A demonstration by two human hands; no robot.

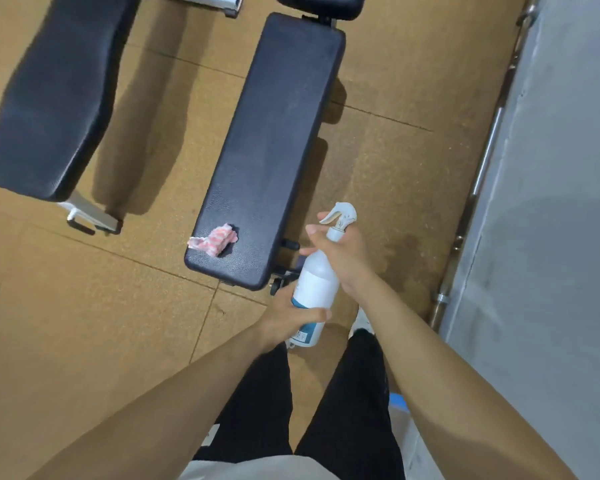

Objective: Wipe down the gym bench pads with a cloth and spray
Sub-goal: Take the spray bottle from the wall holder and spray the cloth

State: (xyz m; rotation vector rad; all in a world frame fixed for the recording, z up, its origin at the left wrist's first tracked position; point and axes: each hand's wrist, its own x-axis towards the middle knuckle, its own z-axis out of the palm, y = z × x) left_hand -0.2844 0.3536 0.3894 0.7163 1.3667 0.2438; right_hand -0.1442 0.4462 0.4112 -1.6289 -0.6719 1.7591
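Observation:
A long black bench pad runs away from me in the middle of the view. A crumpled pink and white cloth lies on its near left corner. Just off the pad's near right corner I hold a white spray bottle with a blue label, nozzle up. My left hand grips the bottle's lower body. My right hand is at the bottle's neck below the white trigger head, fingers wrapping round it.
A second black bench pad stands at the left on a white frame. A steel barbell lies along the grey wall on the right. The floor is tan cork-like matting. My legs in black trousers stand below.

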